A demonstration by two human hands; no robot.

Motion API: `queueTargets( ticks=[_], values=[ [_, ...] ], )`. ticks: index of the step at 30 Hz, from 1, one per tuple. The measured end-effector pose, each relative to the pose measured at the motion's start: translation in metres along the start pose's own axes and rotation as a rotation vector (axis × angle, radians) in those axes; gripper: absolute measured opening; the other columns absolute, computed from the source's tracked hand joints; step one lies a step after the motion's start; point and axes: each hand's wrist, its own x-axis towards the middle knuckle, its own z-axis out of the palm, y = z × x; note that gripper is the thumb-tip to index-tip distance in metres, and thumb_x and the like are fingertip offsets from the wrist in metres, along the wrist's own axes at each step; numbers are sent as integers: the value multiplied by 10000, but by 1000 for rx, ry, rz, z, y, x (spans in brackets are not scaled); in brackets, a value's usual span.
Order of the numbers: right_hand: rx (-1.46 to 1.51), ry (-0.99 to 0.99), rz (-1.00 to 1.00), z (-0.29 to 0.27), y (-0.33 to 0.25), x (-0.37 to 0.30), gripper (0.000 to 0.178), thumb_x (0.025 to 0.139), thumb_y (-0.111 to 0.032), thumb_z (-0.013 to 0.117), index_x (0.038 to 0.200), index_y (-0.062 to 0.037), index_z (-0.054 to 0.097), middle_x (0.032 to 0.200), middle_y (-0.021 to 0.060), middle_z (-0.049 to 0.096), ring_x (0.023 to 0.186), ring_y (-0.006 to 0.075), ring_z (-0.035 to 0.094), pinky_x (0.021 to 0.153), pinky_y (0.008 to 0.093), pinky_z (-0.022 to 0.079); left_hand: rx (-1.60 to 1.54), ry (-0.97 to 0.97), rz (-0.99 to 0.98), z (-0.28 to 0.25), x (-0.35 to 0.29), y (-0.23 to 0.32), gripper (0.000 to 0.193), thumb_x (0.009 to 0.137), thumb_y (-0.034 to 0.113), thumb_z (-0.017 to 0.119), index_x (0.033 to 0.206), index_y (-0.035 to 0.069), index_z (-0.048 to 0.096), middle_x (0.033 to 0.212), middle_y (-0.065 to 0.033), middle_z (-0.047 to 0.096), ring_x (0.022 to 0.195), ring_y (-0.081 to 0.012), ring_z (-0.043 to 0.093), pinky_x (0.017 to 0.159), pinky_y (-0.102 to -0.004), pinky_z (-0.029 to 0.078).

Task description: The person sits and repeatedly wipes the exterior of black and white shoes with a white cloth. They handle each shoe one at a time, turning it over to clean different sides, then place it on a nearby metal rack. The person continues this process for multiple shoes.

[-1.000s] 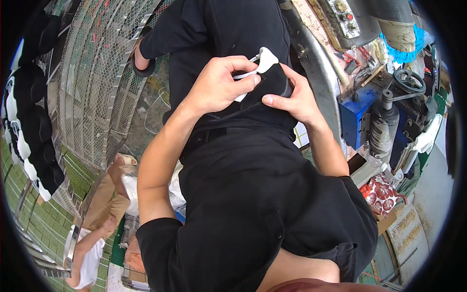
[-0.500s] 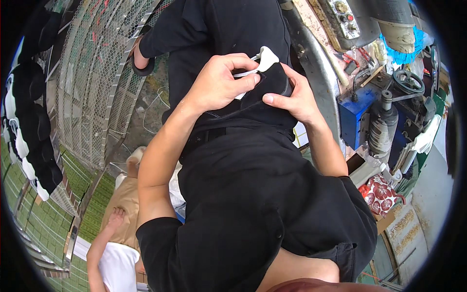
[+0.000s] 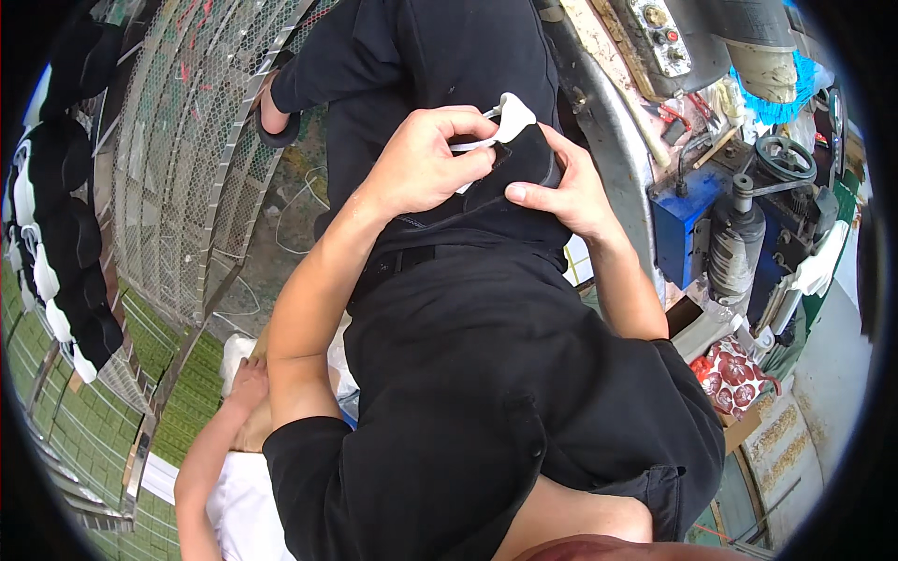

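Above my lap I hold a small white cupped piece with a thin white loop on its left side. My left hand is closed, its fingers and thumb pinching the loop. A bit of white shows below those fingers. Just right of the piece is my right hand, its thumb and fingers spread apart around black cloth. The fingertips of this hand come close to the white piece's right corner; whether they touch it I cannot tell. Black trousers lie behind both hands.
Mesh racks stand at left, with black and white shaped pieces hanging beyond. On the right is a metal-edged bench with tools, a button box and a blue machine. Another person's arm shows at lower left.
My hands and the white piece have hardly moved. At lower left the other person has shifted up and to the right, partly behind my left arm.
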Motion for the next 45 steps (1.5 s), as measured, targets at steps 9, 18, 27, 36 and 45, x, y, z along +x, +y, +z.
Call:
queueTargets(
  ticks=[9,18,27,36,45],
  values=[
    [-92,115,-110,6,-4,-9,865,679,-204,927,1396,59,521,1262,132,661,1196,197,594,1072,343,424,351,10,94,1,-13,48,215,824,127,778,928,-36,683,894,-13,636,834,-73,593,694,-257,451],
    [-399,385,-1433,53,-20,64,499,898,-226,745,1264,-108,427,1374,231,412,1300,546,453,1055,620,438,1190,448,541,45,-62,117,332,755,265,863,940,126,625,870,4,648,833,-190,644,919,-465,335],
    [-252,100,-1126,89,-34,66,757,817,-268,820,1380,-42,366,1411,244,419,1269,365,505,1068,463,438,1519,728,686,-11,-135,154,180,739,121,727,908,131,665,905,18,629,861,-158,617,892,-451,350],
    [697,-586,-1215,166,-215,1,716,957,-531,585,1477,-86,375,1477,236,361,1178,349,518,795,465,574,1437,1513,570,-33,-282,208,318,708,67,826,957,37,630,1101,-140,593,1017,-333,596,874,-428,486],
    [1048,-1113,-910,175,-286,-31,608,871,-18,708,1365,7,355,1351,130,307,1066,210,524,510,270,615,1477,1839,102,-244,-499,202,505,800,168,830,1221,28,589,1296,-210,470,1188,-376,494,1023,-422,410]
  ],
)
